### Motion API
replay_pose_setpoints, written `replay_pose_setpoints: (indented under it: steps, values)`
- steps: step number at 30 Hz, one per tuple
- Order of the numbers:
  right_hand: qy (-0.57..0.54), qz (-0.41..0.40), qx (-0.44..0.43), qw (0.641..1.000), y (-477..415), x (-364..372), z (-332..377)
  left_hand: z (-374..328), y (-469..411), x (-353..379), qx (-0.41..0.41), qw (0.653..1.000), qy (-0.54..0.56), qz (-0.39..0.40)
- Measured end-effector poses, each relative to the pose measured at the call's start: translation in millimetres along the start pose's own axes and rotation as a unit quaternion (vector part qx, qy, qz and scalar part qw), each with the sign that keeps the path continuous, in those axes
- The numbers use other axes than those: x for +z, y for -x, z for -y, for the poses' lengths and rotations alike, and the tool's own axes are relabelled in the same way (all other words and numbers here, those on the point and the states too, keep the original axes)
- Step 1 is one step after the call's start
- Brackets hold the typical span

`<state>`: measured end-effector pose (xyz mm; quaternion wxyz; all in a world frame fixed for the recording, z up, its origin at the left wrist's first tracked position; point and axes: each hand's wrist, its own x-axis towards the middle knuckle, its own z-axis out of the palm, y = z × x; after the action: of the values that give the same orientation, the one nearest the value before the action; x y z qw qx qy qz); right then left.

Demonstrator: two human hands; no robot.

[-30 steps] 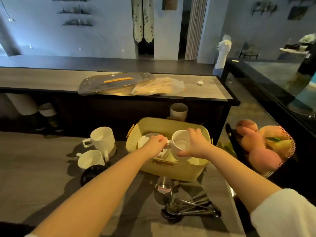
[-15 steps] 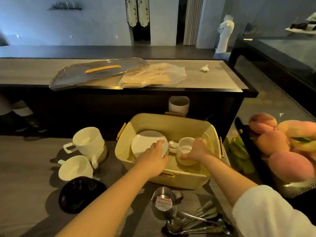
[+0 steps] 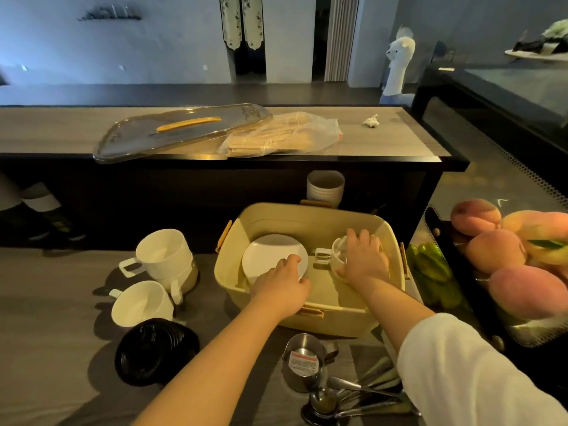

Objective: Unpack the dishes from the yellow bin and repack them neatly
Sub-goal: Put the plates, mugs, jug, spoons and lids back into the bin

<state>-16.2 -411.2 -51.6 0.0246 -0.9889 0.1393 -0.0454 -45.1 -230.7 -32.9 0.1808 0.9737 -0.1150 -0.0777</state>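
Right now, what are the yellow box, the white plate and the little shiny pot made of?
The yellow bin looks like matte plastic: smooth moulded walls, rounded corners. The white plate seems glazed ceramic, evenly white with a soft sheen, though it could be melamine. The small jug looks like brushed steel, grey and reflective.

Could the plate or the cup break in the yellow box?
Maybe. The white plate leans tilted in the yellow bin, held only at its edge by the left hand, so it might slip. The right hand holds a white cup close by; they could knock together.
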Motion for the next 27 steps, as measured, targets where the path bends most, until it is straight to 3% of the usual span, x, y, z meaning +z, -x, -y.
replay_pose_setpoints:
  steps: [8, 12, 15, 18, 21, 24, 27]
  values:
    - [-0.046, -0.026, 0.021, 0.998, 5, -19, 19, 2, -8, 1, 0.027, 0.999, 0.038, 0.028]
    - [-0.176, -0.052, -0.097, 0.978, 20, -49, 62, 11, 9, -16, 0.088, 0.968, 0.204, -0.115]
    - [-0.222, -0.062, -0.211, 0.950, 39, -69, 100, 43, 25, -41, 0.074, 0.952, 0.168, -0.245]
    - [-0.249, -0.060, -0.304, 0.918, 70, -80, 144, 96, 49, -64, -0.028, 0.953, 0.085, -0.290]
    - [-0.246, -0.023, -0.372, 0.895, 100, -75, 191, 153, 72, -75, -0.206, 0.953, 0.020, -0.221]
    - [-0.258, 0.115, -0.298, 0.912, 121, -56, 237, 190, 82, -81, -0.339, 0.913, 0.175, -0.146]
    - [-0.311, 0.257, -0.187, 0.896, 127, -35, 272, 214, 80, -82, -0.395, 0.860, 0.285, -0.152]
